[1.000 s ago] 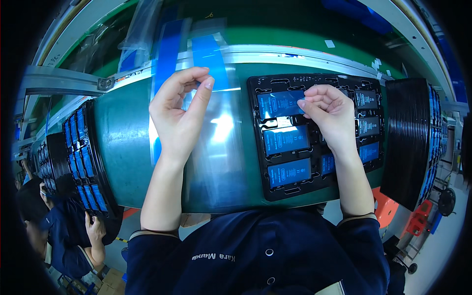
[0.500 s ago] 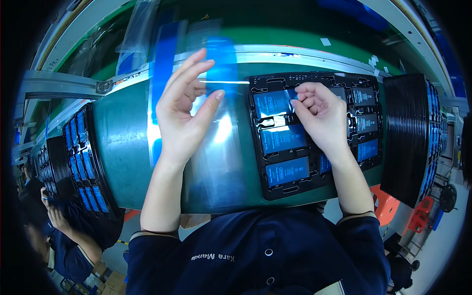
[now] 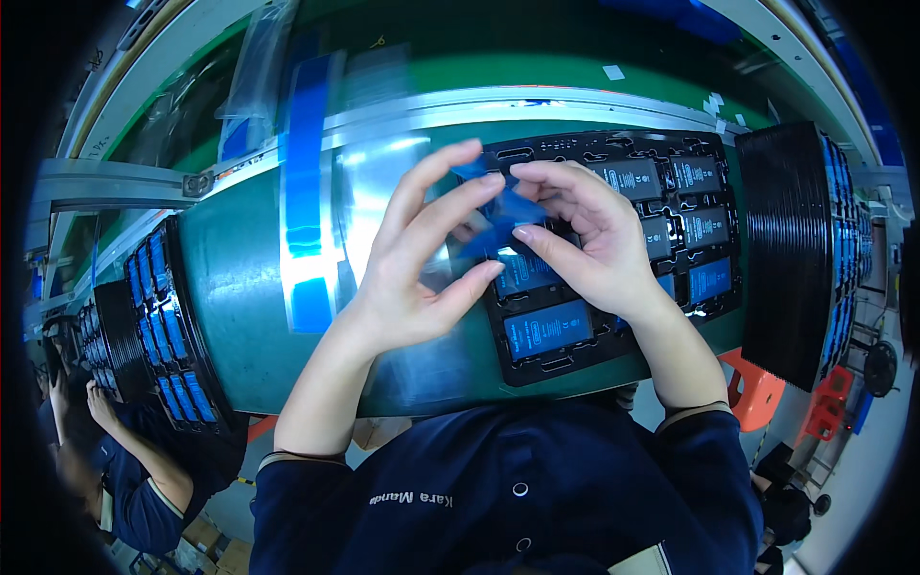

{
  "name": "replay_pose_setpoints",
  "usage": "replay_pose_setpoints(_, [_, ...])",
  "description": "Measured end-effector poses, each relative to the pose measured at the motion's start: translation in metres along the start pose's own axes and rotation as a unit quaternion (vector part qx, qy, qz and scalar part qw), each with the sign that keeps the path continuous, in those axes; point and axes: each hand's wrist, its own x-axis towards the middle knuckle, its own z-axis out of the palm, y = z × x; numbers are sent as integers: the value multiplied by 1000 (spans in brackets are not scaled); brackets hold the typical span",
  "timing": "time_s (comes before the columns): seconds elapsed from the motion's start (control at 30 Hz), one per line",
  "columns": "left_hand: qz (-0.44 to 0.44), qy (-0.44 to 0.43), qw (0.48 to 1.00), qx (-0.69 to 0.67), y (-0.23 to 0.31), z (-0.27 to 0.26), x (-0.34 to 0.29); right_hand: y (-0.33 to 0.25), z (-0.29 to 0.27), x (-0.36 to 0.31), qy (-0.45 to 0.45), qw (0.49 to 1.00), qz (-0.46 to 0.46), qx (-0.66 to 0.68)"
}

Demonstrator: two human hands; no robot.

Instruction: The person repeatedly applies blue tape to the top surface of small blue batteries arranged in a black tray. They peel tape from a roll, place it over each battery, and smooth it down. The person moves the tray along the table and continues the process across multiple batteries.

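Handling film (image 3: 516, 209) near white-printed batteries (image 3: 548, 331)

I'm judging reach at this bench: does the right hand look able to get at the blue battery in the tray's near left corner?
Probably yes: nothing covers the blue battery and the right hand is close by, though the blurred blue film beside that hand may hinder it.

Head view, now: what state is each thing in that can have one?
Left hand: open, thumb and fingers apart
Right hand: fingers half-curled; grip unclear
Blue film piece: between the hands, blurred; shape unclear
Black tray: flat on green table
Lower-left battery: blue-faced, seated in tray
Upper-right battery: grey-faced, seated in tray
Left tray stack: loaded with blue batteries
Right tray stack: nested
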Motion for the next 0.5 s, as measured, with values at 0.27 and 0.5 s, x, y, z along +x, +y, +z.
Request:
replay_pose_setpoints(0.27, [38, -51, 994, 86, -12, -9, -2, -9, 0, 0, -63, 989, -66, -114])
replay_pose_setpoints(0.5, [36, -71, 993, 86, -13, -7, -2, -6, -5, -3, -56, 994, -35, -84])
